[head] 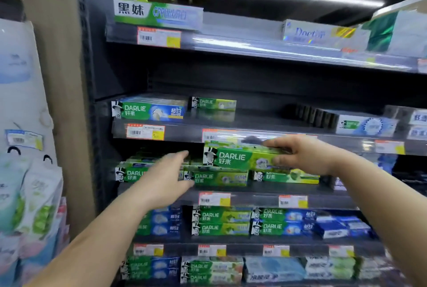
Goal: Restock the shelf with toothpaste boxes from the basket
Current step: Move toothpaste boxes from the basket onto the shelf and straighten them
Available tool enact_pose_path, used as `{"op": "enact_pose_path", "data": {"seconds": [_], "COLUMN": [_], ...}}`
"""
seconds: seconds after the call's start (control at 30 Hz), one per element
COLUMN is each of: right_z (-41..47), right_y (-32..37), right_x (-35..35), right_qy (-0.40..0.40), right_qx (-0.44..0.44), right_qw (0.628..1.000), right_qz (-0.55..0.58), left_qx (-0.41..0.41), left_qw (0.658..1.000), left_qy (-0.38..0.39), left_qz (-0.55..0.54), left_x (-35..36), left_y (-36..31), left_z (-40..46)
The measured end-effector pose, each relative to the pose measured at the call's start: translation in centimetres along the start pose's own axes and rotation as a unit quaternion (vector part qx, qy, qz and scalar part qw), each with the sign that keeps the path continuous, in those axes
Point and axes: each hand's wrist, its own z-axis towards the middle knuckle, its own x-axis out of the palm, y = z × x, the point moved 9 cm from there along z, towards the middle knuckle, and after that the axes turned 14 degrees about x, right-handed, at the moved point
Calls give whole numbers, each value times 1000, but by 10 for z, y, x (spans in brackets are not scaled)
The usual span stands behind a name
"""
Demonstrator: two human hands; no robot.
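Observation:
My right hand (298, 154) grips the right end of a green Darlie toothpaste box (240, 158), holding it level just above the row of green Darlie boxes (220, 178) on the middle shelf (254, 188). My left hand (167, 177) reaches forward with straight fingers in front of the left stack of boxes (129, 172), holding nothing. The basket is not in view.
Above, a sparsely filled shelf (231, 122) holds a few Darlie boxes (147, 110). Lower shelves carry green and blue toothpaste boxes (221, 222). Price tags (215, 199) line the shelf edges. Hanging packets (34, 194) and a beige pillar (62, 79) stand at the left.

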Motion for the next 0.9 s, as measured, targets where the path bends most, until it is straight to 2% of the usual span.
{"op": "enact_pose_path", "data": {"seconds": [0.1,0.33,0.53,0.67,0.77,0.9], "right_z": [11,52,86,107,123,146], "right_y": [-2,-11,-4,1,2,10], "right_x": [-31,-58,-60,-58,-55,-43], "right_qy": [-26,-7,-15,-38,-41,-80], "right_qx": [-42,-76,-81,-79,-62,-59], "right_qw": [999,993,993,996,995,995], "right_qz": [-6,93,87,28,59,23], "left_qx": [-6,-29,-35,-24,-16,-8], "left_qw": [999,997,995,994,994,995], "left_qy": [-34,-70,-81,-86,-79,-74], "left_qz": [6,21,42,66,72,73], "left_x": [-18,-34,-41,-39,-33,-28], "left_y": [-23,-51,-54,-49,-47,-47], "left_z": [14,36,53,62,65,69]}}
